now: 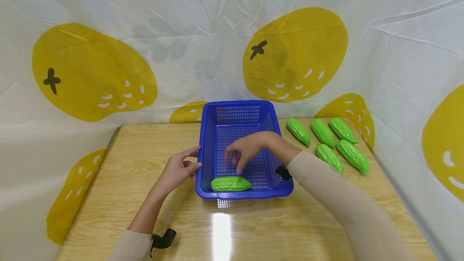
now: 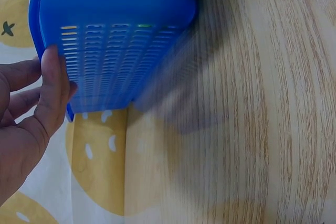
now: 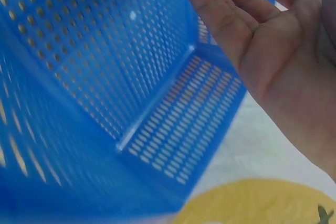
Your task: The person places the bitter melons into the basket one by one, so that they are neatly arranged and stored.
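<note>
A blue perforated plastic basket [image 1: 207, 140] stands on the table, with one bright green bitter melon [image 1: 230, 183] lying crosswise at its near end. At the basket's left side, my left hand [image 1: 179, 168] holds the rim; in the left wrist view the thumb [image 2: 51, 77] lies against the side wall. My right hand [image 1: 248, 150] hovers inside the basket just beyond that bitter melon, fingers loosely bent and holding nothing. The right wrist view shows this hand [image 3: 278, 51] over the basket's mesh [image 3: 105, 40], palm side visible.
Several more green bitter melons [image 1: 322, 133] lie in two loose rows on the wooden table [image 1: 152, 140], right of the basket. My right forearm [image 1: 326, 188] passes over the basket's right rim. A fruit-printed cloth [image 1: 203, 59] hangs behind the table's back edge.
</note>
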### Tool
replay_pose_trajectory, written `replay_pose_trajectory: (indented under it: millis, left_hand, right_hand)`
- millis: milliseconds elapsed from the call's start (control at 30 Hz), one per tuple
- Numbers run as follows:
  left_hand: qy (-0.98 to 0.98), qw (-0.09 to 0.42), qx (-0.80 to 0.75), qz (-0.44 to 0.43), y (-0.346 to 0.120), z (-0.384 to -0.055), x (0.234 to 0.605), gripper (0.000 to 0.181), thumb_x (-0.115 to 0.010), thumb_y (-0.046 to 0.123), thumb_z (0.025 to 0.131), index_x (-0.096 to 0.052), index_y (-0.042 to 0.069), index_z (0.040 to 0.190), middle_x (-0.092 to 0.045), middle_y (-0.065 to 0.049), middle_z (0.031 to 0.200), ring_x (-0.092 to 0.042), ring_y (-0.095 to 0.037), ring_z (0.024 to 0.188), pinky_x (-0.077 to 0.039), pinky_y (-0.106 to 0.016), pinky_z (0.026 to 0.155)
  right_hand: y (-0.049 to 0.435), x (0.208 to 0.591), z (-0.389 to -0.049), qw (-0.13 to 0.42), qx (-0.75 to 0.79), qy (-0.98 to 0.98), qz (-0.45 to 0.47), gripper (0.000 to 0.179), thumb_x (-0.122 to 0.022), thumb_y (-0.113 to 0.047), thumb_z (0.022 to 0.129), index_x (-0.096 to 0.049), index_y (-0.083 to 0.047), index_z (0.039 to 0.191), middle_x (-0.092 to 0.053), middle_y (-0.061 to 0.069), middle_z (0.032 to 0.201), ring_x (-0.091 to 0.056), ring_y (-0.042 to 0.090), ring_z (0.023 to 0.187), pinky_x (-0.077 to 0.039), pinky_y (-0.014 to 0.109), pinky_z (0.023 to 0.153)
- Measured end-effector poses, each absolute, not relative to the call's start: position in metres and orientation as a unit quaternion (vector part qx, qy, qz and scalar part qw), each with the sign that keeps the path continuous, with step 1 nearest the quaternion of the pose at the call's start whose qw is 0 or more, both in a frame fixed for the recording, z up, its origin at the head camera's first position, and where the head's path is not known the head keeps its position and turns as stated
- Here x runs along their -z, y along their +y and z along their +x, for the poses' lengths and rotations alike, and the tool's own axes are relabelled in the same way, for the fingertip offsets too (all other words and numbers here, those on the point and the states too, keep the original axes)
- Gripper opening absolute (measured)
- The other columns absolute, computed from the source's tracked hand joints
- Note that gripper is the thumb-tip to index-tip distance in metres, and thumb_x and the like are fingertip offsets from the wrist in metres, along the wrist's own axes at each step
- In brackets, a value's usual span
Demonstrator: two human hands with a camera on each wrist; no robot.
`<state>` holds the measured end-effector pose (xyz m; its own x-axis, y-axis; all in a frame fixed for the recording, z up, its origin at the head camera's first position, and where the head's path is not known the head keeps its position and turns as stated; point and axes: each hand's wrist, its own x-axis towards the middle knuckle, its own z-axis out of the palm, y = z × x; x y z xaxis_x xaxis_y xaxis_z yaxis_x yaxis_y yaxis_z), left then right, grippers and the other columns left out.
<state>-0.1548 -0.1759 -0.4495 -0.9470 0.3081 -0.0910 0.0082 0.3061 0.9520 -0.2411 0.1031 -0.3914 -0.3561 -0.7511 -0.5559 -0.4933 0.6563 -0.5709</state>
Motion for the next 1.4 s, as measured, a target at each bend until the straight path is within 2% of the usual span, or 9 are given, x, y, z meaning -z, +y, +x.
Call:
replay_pose_trajectory:
  millis: [133,300,467,700,867,1100,1200,1300,1400]
  left_hand:
    - [0.800,0.129,-0.577,0.099,-0.176,-0.155,0.450,0.059,-0.068,-0.001,0.097,-0.049,0.003,0.153,-0.061,-0.025,0.131,-0.073,-0.020,0.075,-0.066,-0.048,0.067]
    - [0.809,0.129,-0.567,0.090,-0.176,-0.155,0.449,0.060,-0.069,0.000,0.097,-0.050,0.007,0.153,-0.061,-0.022,0.132,-0.072,-0.021,0.074,-0.066,-0.041,0.064]
    - [0.812,0.130,-0.563,0.091,-0.175,-0.155,0.449,0.060,-0.069,0.001,0.097,-0.049,0.007,0.153,-0.061,-0.021,0.131,-0.073,-0.022,0.074,-0.066,-0.047,0.067]
    - [0.805,0.132,-0.571,0.093,-0.174,-0.156,0.449,0.060,-0.069,-0.001,0.097,-0.049,0.006,0.154,-0.061,-0.022,0.132,-0.073,-0.023,0.076,-0.067,-0.038,0.064]
    - [0.805,0.133,-0.571,0.090,-0.175,-0.156,0.449,0.061,-0.069,-0.001,0.097,-0.049,0.007,0.154,-0.061,-0.021,0.132,-0.074,-0.022,0.077,-0.067,-0.041,0.066]
    - [0.811,0.133,-0.563,0.089,-0.176,-0.155,0.449,0.061,-0.069,0.001,0.097,-0.049,0.008,0.154,-0.061,-0.021,0.133,-0.073,-0.022,0.077,-0.067,-0.040,0.066]
    - [0.812,0.133,-0.562,0.087,-0.176,-0.155,0.449,0.061,-0.069,0.001,0.097,-0.049,0.008,0.154,-0.061,-0.021,0.133,-0.073,-0.022,0.076,-0.067,-0.040,0.065]
    - [0.810,0.134,-0.564,0.086,-0.175,-0.155,0.449,0.060,-0.069,0.000,0.097,-0.049,0.007,0.154,-0.061,-0.021,0.133,-0.073,-0.022,0.076,-0.067,-0.041,0.065]
    - [0.808,0.134,-0.567,0.087,-0.175,-0.156,0.448,0.060,-0.069,0.000,0.097,-0.049,0.007,0.154,-0.061,-0.021,0.133,-0.073,-0.022,0.076,-0.067,-0.042,0.065]
  right_hand:
    - [0.117,0.378,-0.242,0.399,0.179,0.816,-0.378,0.054,-0.082,-0.030,0.091,-0.059,-0.019,0.138,-0.067,0.007,0.123,-0.064,0.016,0.113,-0.057,0.032,0.100]
    - [0.138,0.362,-0.241,0.374,0.219,0.822,-0.370,0.051,-0.079,-0.027,0.093,-0.058,-0.018,0.139,-0.066,0.004,0.122,-0.066,0.019,0.113,-0.059,0.031,0.095]
    - [0.162,0.354,-0.237,0.340,0.262,0.828,-0.361,0.051,-0.077,-0.021,0.095,-0.057,-0.014,0.141,-0.066,0.004,0.121,-0.066,0.027,0.117,-0.060,0.030,0.096]
    - [0.197,0.351,-0.227,0.296,0.314,0.839,-0.330,0.052,-0.075,-0.020,0.097,-0.054,-0.011,0.143,-0.064,0.006,0.127,-0.064,0.031,0.119,-0.056,0.044,0.106]
    - [0.223,0.357,-0.220,0.271,0.350,0.842,-0.309,0.051,-0.073,-0.021,0.098,-0.053,-0.010,0.144,-0.062,0.009,0.129,-0.064,0.028,0.119,-0.056,0.044,0.105]
    - [0.259,0.371,-0.204,0.236,0.415,0.840,-0.257,0.053,-0.068,-0.018,0.101,-0.047,-0.005,0.148,-0.059,0.021,0.137,-0.059,0.040,0.125,-0.058,0.029,0.101]
    - [0.275,0.379,-0.199,0.205,0.435,0.843,-0.240,0.052,-0.066,-0.014,0.102,-0.047,-0.003,0.148,-0.058,0.021,0.137,-0.058,0.042,0.126,-0.058,0.024,0.098]
    - [0.291,0.388,-0.192,0.172,0.451,0.848,-0.220,0.049,-0.065,-0.013,0.103,-0.047,-0.003,0.147,-0.057,0.021,0.137,-0.059,0.040,0.125,-0.057,0.019,0.096]
    - [0.307,0.396,-0.186,0.146,0.464,0.850,-0.202,0.048,-0.062,-0.014,0.104,-0.046,0.000,0.147,-0.056,0.024,0.139,-0.061,0.027,0.124,-0.056,0.016,0.096]
